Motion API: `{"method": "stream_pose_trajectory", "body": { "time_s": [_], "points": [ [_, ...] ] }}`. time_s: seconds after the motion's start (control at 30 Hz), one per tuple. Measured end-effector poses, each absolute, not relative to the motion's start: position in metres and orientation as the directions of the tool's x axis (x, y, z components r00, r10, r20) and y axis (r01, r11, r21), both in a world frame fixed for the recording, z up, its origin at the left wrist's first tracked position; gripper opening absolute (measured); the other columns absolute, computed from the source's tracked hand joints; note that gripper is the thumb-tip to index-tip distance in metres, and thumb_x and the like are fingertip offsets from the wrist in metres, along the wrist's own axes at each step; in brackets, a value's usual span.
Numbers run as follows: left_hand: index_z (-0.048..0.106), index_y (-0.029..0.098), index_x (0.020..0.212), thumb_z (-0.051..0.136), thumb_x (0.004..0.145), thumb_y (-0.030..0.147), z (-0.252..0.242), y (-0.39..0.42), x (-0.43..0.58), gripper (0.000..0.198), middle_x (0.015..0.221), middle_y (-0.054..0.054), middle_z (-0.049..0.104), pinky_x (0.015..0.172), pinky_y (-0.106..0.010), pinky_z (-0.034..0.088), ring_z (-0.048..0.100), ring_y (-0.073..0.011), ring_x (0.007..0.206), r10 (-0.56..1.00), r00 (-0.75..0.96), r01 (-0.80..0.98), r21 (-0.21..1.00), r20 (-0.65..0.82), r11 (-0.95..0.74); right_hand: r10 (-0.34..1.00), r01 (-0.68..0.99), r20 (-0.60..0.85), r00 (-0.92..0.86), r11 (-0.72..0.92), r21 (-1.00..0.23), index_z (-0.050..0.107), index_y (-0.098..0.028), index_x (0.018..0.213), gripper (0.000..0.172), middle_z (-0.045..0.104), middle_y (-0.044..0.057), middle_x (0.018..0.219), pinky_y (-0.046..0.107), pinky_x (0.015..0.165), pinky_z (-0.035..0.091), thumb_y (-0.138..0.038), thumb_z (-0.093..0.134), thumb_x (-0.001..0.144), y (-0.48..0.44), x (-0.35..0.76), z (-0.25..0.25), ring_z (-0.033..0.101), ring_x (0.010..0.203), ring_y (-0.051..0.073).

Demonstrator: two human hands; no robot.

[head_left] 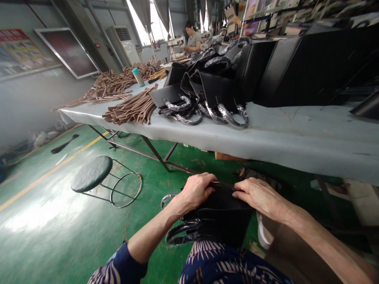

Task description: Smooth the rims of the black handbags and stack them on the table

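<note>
Clothing (231, 264): navy fabric, pale pattern
Poster (23, 49): print too blurred to read
Bag (225, 225): smooth, black, in front of the clothing
Handles (187, 227): curved, in clear film
Left hand (197, 191): fingers pinching the bag's upper edge
Right hand (259, 193): fingers pinching that edge too

Windows (156, 25) blaze overexposed, throwing white glare across the green floor (74, 221); beneath the desk (281, 134) shadows deepen. Wide-angle edges stretch, and the poster (25, 49) looks blurred, perhaps unreadably.
</note>
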State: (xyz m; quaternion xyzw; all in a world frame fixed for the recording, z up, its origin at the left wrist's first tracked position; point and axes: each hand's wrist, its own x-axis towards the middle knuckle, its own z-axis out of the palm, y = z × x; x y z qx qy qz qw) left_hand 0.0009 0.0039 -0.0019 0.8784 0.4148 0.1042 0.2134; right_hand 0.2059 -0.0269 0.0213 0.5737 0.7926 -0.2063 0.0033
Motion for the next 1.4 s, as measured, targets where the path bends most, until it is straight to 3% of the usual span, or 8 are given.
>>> {"method": "stream_pose_trajectory", "body": {
  "time_s": [0.13, 0.4, 0.77, 1.0, 1.23, 1.4],
  "points": [
    [0.056, 0.022, 0.105, 0.057, 0.075, 0.024, 0.002, 0.011, 0.013, 0.030, 0.099, -0.002, 0.062, 0.078, -0.025, 0.042, 0.056, -0.0184, 0.092, 0.661, 0.747, 0.616, 0.447, -0.070, -0.649, 0.897, 0.895, -0.255, -0.361, 0.256, -0.366, 0.057, -0.020, 0.059, 0.027, 0.060, 0.000, 0.060, 0.023, 0.056, 0.031, -0.031, 0.046, 0.082, -0.024, 0.207, 0.025, 0.057, 0.062, 0.014],
    [0.061, 0.023, 0.104, 0.057, 0.076, 0.024, 0.005, 0.025, 0.023, 0.028, 0.099, 0.001, 0.065, 0.079, -0.021, 0.042, 0.058, -0.0149, 0.092, 0.588, 0.796, 0.547, 0.586, -0.143, -0.598, 0.872, 0.844, -0.242, -0.425, 0.285, -0.453, 0.056, -0.021, 0.060, 0.028, 0.058, -0.002, 0.058, 0.023, 0.055, 0.030, -0.033, 0.044, 0.083, -0.022, 0.218, 0.020, 0.055, 0.059, 0.013],
    [0.066, 0.021, 0.094, 0.055, 0.079, 0.026, -0.001, 0.019, 0.029, 0.019, 0.090, -0.001, 0.067, 0.075, -0.021, 0.042, 0.059, -0.0153, 0.085, 0.634, 0.767, 0.594, 0.485, -0.101, -0.641, 0.870, 0.832, -0.231, -0.436, 0.291, -0.472, 0.055, -0.021, 0.060, 0.028, 0.056, -0.002, 0.059, 0.023, 0.056, 0.030, -0.034, 0.044, 0.083, -0.021, 0.222, 0.016, 0.054, 0.061, 0.012],
    [0.067, 0.023, 0.088, 0.053, 0.079, 0.030, 0.001, 0.015, 0.034, 0.018, 0.084, 0.000, 0.067, 0.069, -0.022, 0.042, 0.059, -0.0150, 0.079, 0.708, 0.691, 0.685, 0.446, -0.148, -0.576, 0.883, 0.863, -0.234, -0.408, 0.288, -0.416, 0.057, -0.022, 0.062, 0.028, 0.060, -0.001, 0.061, 0.023, 0.056, 0.031, -0.035, 0.044, 0.083, -0.024, 0.219, 0.017, 0.057, 0.063, 0.014],
    [0.067, 0.021, 0.076, 0.047, 0.080, 0.031, 0.007, 0.003, 0.040, 0.022, 0.075, -0.003, 0.066, 0.062, -0.024, 0.040, 0.058, -0.0170, 0.070, 0.783, 0.607, 0.768, 0.354, -0.135, -0.534, 0.926, 0.941, -0.203, -0.318, 0.284, -0.182, 0.060, -0.023, 0.080, 0.016, 0.067, 0.004, 0.077, 0.026, 0.056, 0.032, -0.038, 0.057, 0.075, -0.025, 0.200, 0.023, 0.063, 0.076, 0.022],
    [0.067, 0.021, 0.075, 0.046, 0.079, 0.028, 0.008, -0.001, 0.041, 0.022, 0.075, -0.004, 0.066, 0.064, -0.025, 0.041, 0.059, -0.0178, 0.071, 0.789, 0.598, 0.775, 0.354, -0.142, -0.524, 0.909, 0.934, -0.219, -0.355, 0.335, -0.121, 0.063, -0.021, 0.083, 0.014, 0.068, 0.008, 0.076, 0.027, 0.055, 0.033, -0.028, 0.051, 0.080, -0.024, 0.186, 0.024, 0.064, 0.072, 0.023]
  ]
}}
